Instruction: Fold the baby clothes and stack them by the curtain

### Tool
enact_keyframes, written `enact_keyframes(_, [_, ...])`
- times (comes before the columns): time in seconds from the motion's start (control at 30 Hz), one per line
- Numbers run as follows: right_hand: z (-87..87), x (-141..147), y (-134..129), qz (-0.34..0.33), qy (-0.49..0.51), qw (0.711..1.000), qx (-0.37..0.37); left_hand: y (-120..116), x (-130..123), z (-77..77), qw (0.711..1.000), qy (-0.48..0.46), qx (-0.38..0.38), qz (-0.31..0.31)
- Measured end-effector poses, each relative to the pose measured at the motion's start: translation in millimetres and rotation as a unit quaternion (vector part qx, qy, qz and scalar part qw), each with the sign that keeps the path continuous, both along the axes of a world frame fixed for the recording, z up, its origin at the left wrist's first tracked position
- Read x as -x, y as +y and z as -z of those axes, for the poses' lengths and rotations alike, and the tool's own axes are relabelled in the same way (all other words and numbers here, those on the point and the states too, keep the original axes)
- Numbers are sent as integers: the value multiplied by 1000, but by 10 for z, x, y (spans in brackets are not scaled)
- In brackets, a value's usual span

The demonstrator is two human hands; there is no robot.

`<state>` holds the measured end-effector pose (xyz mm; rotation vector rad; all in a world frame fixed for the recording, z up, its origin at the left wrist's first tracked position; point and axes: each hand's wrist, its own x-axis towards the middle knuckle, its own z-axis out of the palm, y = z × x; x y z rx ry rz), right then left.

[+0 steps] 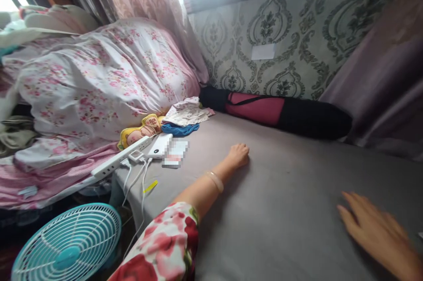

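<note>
My left hand [239, 155] rests on a grey cloth-covered surface [280, 175], its fingers curled into a fist with nothing showing in them. A pale bangle [215, 182] circles that wrist, below a floral sleeve [165, 245]. At the right, my right hand [373, 228] is open over the same grey cloth, fingers stretched out and slightly blurred. I cannot tell whether it touches the cloth. Nearest to the left hand lies a small flat item [176, 154], blurred out by pixels.
Left of it lie a white power strip [120, 157] with cables, a white box-like device [160, 146], a yellow plush toy [140, 131] and folded clothes [187, 113]. A long black-and-pink bag [256, 108] lies along the wall. A turquoise fan [68, 256] stands lower left, beneath floral bedding [109, 69].
</note>
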<state>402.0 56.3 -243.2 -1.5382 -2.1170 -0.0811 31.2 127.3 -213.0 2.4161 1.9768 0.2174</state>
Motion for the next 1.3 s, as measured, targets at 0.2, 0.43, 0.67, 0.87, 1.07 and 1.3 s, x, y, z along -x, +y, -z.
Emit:
enact_keyframes(0.2, [148,1490,171,-85,-109,980,142,83,144,-41,999,-31,22,2])
enact_keyframes(0.43, [13,2316,42,-115,-126,971,169,155,1115,-257,996,-58,32,-59])
enact_keyframes(0.67, [86,2345,45,-88,-105,980,141,9,2275,-571,968,-11,-38,-249])
enact_keyframes(0.87, [112,2343,49,-99,-91,983,127,-107,2829,-691,933,50,-77,-347])
enact_keyframes(1.07, [152,2343,58,-98,-88,985,109,-93,3044,-610,921,82,-58,-376])
enact_keyframes(1.3, [132,2338,49,-100,-80,985,116,-12,3067,-599,917,46,-77,-388])
